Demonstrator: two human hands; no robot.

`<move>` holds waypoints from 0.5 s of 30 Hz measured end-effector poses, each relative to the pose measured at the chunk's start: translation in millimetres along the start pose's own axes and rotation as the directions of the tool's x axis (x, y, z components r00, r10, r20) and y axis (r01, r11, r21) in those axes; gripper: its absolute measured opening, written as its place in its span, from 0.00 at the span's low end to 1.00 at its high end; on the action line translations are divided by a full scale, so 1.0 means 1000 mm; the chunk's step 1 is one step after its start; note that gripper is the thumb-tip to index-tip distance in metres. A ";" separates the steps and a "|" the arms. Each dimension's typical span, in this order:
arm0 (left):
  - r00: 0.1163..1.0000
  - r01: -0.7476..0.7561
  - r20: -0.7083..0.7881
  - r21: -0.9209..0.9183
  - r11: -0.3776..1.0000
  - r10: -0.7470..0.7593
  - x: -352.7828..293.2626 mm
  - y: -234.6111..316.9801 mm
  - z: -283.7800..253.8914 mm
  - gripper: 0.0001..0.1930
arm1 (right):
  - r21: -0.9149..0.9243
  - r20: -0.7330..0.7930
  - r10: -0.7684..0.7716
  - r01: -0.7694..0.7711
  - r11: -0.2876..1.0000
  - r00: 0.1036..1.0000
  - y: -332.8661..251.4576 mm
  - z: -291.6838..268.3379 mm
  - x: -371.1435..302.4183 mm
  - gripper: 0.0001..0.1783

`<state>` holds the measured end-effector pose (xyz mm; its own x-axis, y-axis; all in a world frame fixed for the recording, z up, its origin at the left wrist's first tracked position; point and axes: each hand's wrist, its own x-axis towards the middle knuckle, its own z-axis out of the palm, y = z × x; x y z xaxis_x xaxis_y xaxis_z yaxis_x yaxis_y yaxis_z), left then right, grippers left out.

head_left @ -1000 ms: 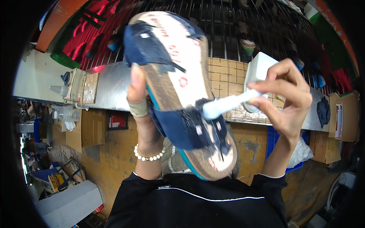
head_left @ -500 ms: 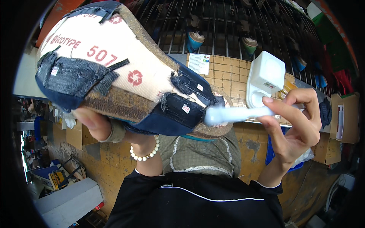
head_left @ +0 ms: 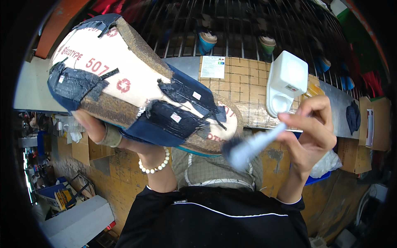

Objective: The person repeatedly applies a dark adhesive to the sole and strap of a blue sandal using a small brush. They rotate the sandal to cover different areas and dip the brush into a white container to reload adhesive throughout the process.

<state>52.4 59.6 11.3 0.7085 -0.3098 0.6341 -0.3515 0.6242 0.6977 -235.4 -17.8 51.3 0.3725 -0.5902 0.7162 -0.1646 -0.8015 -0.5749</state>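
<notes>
Sandal: held in the air with its underside (head_left: pixel 124 62) facing the camera; broad end up and left, narrower end down and right, toward the right hand.
Sandal vs left hand: lies over and in front of the left hand (head_left: pixel 134 148), which supports it from below along the near long edge.
Left hand: clasping the sandal, thumb at the lower edge near the broad end; other fingers hidden behind it (can't tell their spread).
Thumb band: beige wrap (head_left: pixel 111 137) around the thumb.
Straps: dark blue straps (head_left: pixel 173 118), ends folded onto the pale board, small white tags on them.
Brush: white handle (head_left: pixel 266 139), dark bristles (head_left: pixel 230 145), blurred; head just beside the sandal's narrower end (touching or apart, can't tell).
Right hand: thumb and index finger of the right hand (head_left: pixel 310 138) pinch the handle's end; sandal is to its left, brush between.
Container: white pot with a round cup (head_left: pixel 289 76) at its foot, just beyond the right hand.
Bench: gridded board (head_left: pixel 244 93) under the pot, white card (head_left: pixel 212 67) near its left edge.
Rack: metal bars (head_left: pixel 237 31) beyond, with blue (head_left: pixel 206 42) and green (head_left: pixel 267 45) shoe forms.
Wrist: pale bead bracelet (head_left: pixel 154 168), left arm.
</notes>
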 end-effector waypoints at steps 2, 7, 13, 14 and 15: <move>0.998 0.057 -0.029 -0.028 0.998 -0.058 -0.003 -0.002 0.001 0.38 | 0.062 0.000 0.035 -0.035 0.997 0.999 0.005 0.007 -0.004 0.20; 0.981 0.179 -0.046 -0.138 0.974 -0.187 -0.017 -0.015 -0.001 0.39 | 0.149 0.048 0.094 -0.100 0.984 0.994 0.003 0.001 -0.007 0.20; 0.985 -0.117 0.137 0.056 0.992 0.108 -0.016 -0.044 -0.013 0.35 | 0.118 0.047 0.050 -0.055 0.991 0.998 0.007 0.002 -0.002 0.20; 0.989 -0.077 0.131 0.028 0.997 0.072 -0.016 -0.041 -0.006 0.35 | 0.056 0.052 0.043 -0.046 0.997 0.998 0.008 0.004 0.001 0.21; 0.992 -0.013 0.123 -0.006 1.000 0.014 -0.015 -0.038 -0.003 0.34 | 0.104 0.092 0.031 -0.040 0.994 0.995 0.009 0.003 0.000 0.21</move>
<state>56.4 42.7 -25.8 0.6230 -0.3867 0.6800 -0.3576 0.6323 0.6872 -233.9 -24.7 45.3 0.4494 -0.6031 0.6590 -0.0835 -0.7628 -0.6412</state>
